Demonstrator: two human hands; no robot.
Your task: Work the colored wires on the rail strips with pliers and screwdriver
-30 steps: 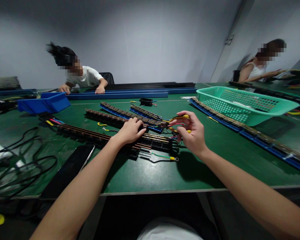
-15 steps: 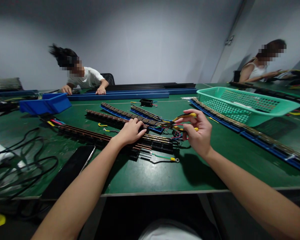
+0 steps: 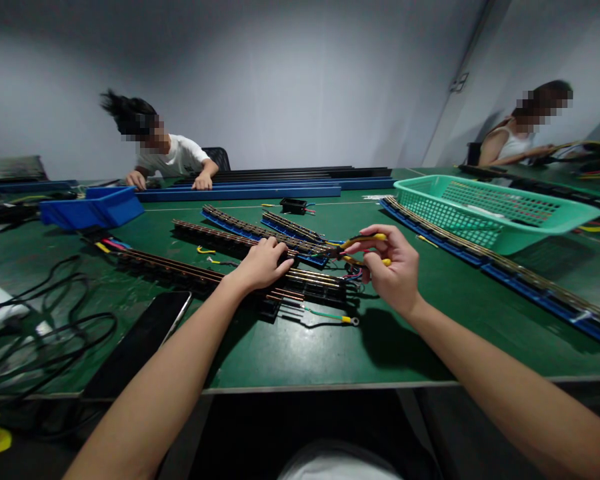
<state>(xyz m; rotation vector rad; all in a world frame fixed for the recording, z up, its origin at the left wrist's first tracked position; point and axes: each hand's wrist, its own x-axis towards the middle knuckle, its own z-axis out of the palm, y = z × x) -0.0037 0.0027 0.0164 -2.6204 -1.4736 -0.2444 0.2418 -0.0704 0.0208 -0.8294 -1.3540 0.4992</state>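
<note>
My left hand (image 3: 263,263) lies flat on a long dark rail with copper strips (image 3: 180,269), pressing it onto the green table (image 3: 290,347). In my right hand (image 3: 393,270) I grip yellow-handled pliers (image 3: 360,248); their jaws point left at a bunch of coloured wires (image 3: 353,272) at the rail's right end. A green wire with a yellow ring terminal (image 3: 333,316) trails from the rail toward me.
More copper rails on blue strips (image 3: 260,230) lie behind my hands. A teal mesh basket (image 3: 485,207) stands at the right, a blue bin (image 3: 93,207) at the left. Black cables (image 3: 40,327) and a dark flat slab (image 3: 140,343) lie near left. Two other people sit at the far side.
My right hand with the pliers rose and drifted right, then came back down toward the wire bunch. My left hand has stayed on the rail.
</note>
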